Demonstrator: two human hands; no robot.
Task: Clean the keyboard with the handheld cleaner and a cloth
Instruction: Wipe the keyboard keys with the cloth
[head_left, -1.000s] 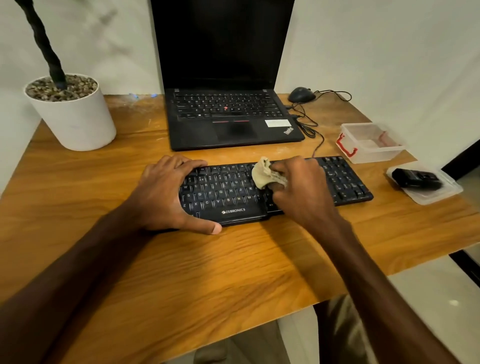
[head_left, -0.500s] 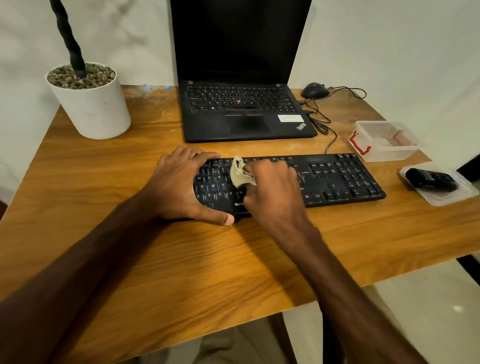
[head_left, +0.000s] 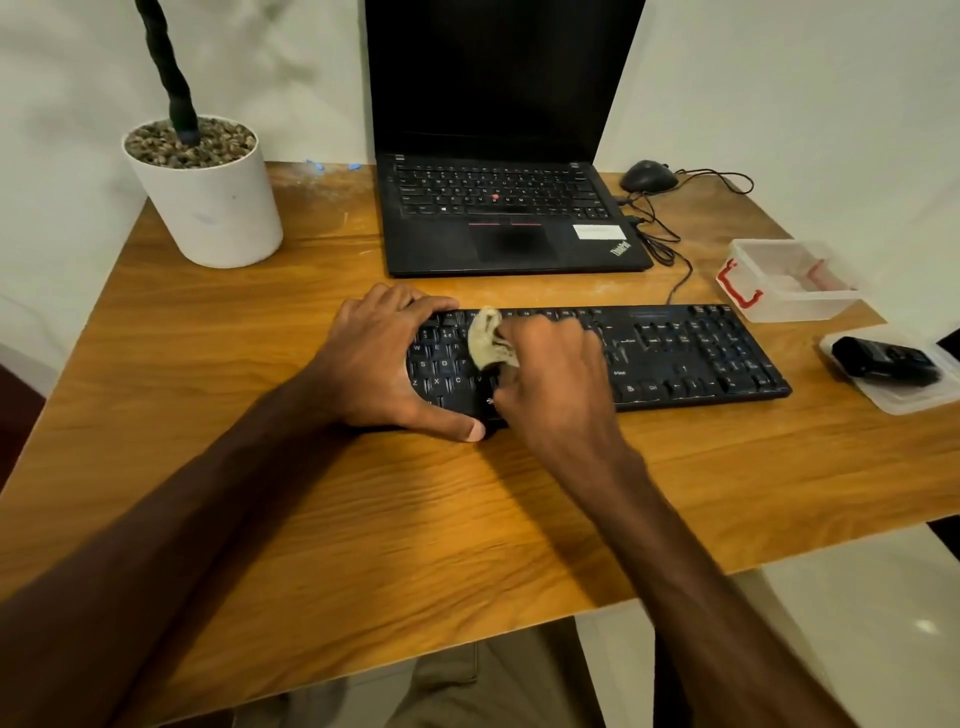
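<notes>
Evidently the cloth stage is under way: the right hand (head_left: 550, 374) pinches a small crumpled beige cloth (head_left: 485, 340) against the letter keys of the flat black plastic keyboard (head_left: 691, 353), which lies on the wooden desk (head_left: 363, 519) just in front of a black laptop (head_left: 498, 208). The left hand (head_left: 379, 358) grips the keyboard's left end, thumb at the front edge, fingers curled over the back. The black handheld cleaner (head_left: 883, 361) lies well apart in a clear plastic tray (head_left: 914, 400). Whether its pass is done, I cannot tell. The number-pad side probably awaits wiping.

**Dim warm light, soft picture**

The light is low and even. Faint shadows lie under the forearms, on the near side of the keyboard (head_left: 675, 353). On the keyboard, the right hand (head_left: 550, 374) and the cloth (head_left: 485, 338) are blurred. Far right of the keyboard, straight edges bend.
</notes>
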